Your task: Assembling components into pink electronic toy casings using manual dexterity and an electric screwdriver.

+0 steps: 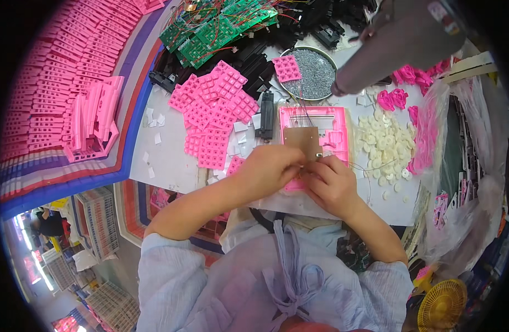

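A pink plastic casing point(336, 118) lies in front of me, with a bare brown circuit board point(302, 140) over its middle and thin wires running from the board's far edge. My left hand point(276, 166) is closed in a pinch at the board's near left edge. Close beside it, my right hand point(333, 183) is also closed, its thumb and fingertips pressed together at the board's near edge. What lies between the right fingertips is too small to make out. A thin wire trails out to the right of that hand.
Left of the casing are pink keypad sheets point(213, 108) and a black plastic part point(266, 115). Behind stand a round tin of small screws point(307, 72) and green circuit boards point(221, 33). White discs point(386, 145) lie right, under an overhanging grey tool point(398, 47). Pink casings point(61, 72) fill the left.
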A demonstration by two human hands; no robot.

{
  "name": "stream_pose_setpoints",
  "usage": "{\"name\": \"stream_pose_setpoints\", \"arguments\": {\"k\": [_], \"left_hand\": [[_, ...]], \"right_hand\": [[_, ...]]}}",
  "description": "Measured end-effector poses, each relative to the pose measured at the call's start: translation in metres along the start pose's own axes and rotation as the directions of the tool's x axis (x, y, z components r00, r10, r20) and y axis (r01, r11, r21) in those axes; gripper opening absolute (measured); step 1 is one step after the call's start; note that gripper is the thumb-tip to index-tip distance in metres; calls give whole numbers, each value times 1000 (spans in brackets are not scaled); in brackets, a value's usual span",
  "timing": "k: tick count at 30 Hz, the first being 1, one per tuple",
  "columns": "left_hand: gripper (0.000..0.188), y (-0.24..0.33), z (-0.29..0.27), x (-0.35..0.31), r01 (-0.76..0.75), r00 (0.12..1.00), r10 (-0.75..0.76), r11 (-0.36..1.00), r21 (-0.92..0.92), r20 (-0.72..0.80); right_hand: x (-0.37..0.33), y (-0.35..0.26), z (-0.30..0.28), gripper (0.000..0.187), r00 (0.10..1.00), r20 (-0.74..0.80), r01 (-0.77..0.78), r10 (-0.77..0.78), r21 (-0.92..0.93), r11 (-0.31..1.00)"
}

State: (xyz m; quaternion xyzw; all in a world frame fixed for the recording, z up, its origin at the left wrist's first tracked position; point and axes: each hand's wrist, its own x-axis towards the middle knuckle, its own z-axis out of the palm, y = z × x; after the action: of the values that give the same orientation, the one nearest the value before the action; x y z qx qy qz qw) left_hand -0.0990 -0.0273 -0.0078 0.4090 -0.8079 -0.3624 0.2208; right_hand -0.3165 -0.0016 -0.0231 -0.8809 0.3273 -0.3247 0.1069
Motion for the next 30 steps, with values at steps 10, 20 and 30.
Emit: {"name": "stream_pose_setpoints", "arguments": {"k": [10,20,30], "left_hand": [[27,-7,28,-27,-255,930,309,933,254,-201],[33,-14,47,-27,-264,856,349,929,259,-382],[33,-9,45,-27,-235,875,320,937,260,-364]], "right_hand": [[-12,-10,-8,33,992,76,-95,98,-37,995],[-13,-16,-6,35,988,107,-114,115,-15,993],[-10,-13,-2,31,986,126,-99,106,-57,993]]}}
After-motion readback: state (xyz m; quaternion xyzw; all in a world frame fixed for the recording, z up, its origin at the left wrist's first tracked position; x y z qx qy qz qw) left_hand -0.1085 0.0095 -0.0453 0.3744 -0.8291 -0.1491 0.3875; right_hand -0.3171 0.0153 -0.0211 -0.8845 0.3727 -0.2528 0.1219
